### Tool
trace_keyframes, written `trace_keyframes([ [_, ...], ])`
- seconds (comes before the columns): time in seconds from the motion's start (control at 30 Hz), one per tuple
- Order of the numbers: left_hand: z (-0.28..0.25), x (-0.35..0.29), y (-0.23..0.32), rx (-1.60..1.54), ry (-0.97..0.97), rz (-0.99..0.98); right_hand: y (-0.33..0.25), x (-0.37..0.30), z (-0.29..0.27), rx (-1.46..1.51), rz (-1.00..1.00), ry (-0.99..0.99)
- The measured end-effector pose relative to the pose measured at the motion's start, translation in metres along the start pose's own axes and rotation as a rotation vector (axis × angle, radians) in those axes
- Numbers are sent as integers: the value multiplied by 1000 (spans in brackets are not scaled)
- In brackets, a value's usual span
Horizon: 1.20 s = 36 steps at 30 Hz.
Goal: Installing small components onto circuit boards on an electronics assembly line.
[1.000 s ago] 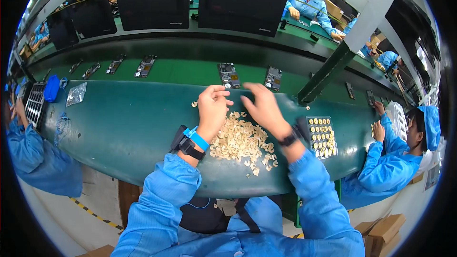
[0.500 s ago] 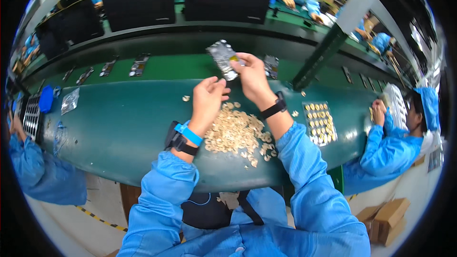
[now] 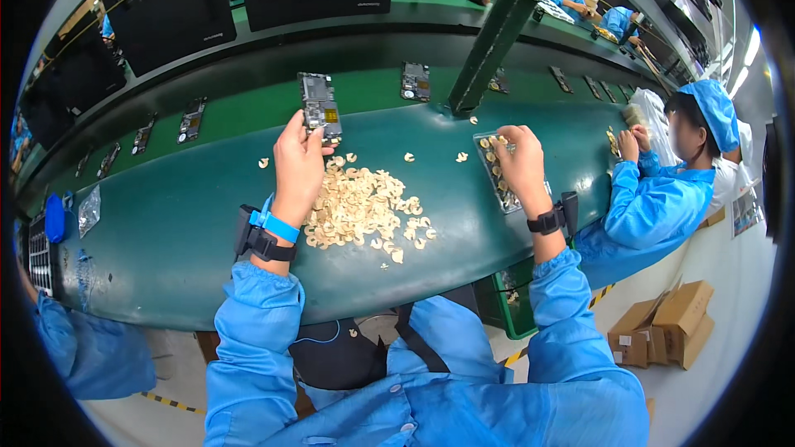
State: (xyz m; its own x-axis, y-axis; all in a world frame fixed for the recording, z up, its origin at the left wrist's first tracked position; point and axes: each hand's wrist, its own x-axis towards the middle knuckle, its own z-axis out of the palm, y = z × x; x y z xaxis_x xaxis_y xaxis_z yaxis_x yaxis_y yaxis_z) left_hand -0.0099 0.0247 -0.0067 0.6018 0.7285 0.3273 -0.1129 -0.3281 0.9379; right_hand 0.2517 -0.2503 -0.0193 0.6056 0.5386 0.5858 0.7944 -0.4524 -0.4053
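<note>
Left hand (image 3: 298,164) grips a small circuit board (image 3: 320,108) by its lower edge, thumb and fingers closed on it, board upright and lifted above the green bench (image 3: 166,232), near the bench's far edge. Right hand (image 3: 523,167) rests on a clear tray (image 3: 495,167) of small pale parts, fingers curled down over its right side; can't tell if it's pinching a part or just pressing on the tray. Tray lies flat on the bench, right of the pile.

Pile of pale loose parts (image 3: 358,207) sits between the two hands, touching neither board nor tray; a few strays are scattered around it. Blue wrist strap and black band on left wrist, black band on right.

More boards (image 3: 415,81) lie in a row on the lighter green belt beyond. A co-worker (image 3: 662,190) in blue coat and cap sits at the right end of the bench, hands on the surface. Cardboard boxes (image 3: 662,323) on the floor lower right.
</note>
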Motion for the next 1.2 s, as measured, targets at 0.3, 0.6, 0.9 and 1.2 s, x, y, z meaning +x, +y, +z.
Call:
trace_keyframes([
  [0.3, -8, 1, -11, -9, 99, 112, 18, 6, 4, -40, -215, -177],
  [0.6, -2, -3, -5, -129, 42, 95, 29, -2, -1, -53, -164, -180],
  [0.9, 3, -5, 5, -26, -12, 179, 11, -1, -22, -203, -381, -137],
  [1.2, 2, -16, 16, 114, -125, 356, -139, 37, 19, 469, -684, -215],
])
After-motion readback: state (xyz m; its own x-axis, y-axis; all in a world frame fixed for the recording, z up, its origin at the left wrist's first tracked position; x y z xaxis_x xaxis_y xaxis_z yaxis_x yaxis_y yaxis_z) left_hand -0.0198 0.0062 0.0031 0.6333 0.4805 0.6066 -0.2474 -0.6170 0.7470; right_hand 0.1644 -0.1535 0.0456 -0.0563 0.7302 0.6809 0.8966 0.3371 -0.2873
